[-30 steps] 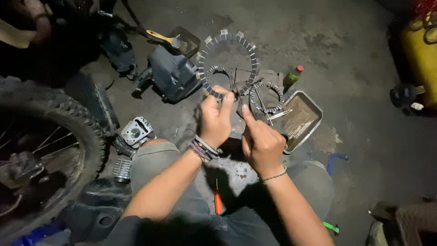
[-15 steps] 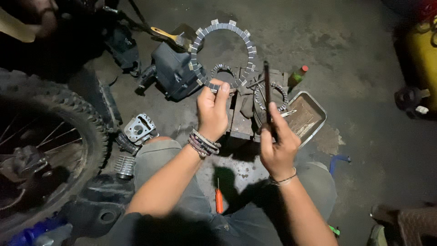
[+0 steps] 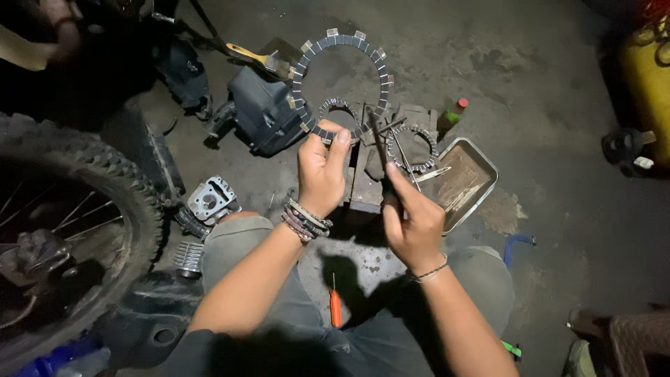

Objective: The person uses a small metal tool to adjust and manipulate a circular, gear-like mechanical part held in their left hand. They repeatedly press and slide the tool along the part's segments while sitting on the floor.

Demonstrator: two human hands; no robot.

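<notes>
Seemingly mid-inspection: left hand (image 3: 319,171) pinched a toothed ring (image 3: 340,43) at its lower rim, raised upper centre; right hand (image 3: 413,222) fingers closed on a thin plate (image 3: 377,143) edge-on. Next likely needs steady alignment.

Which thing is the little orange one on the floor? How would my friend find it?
Start at the big knobbly black motorcycle tyre on the left, then look across to the person's knees in grey trousers. On the concrete floor between them lies the small screwdriver with an orange handle. It is the only bright orange thing there, thin as a pencil and pointing up.
</notes>
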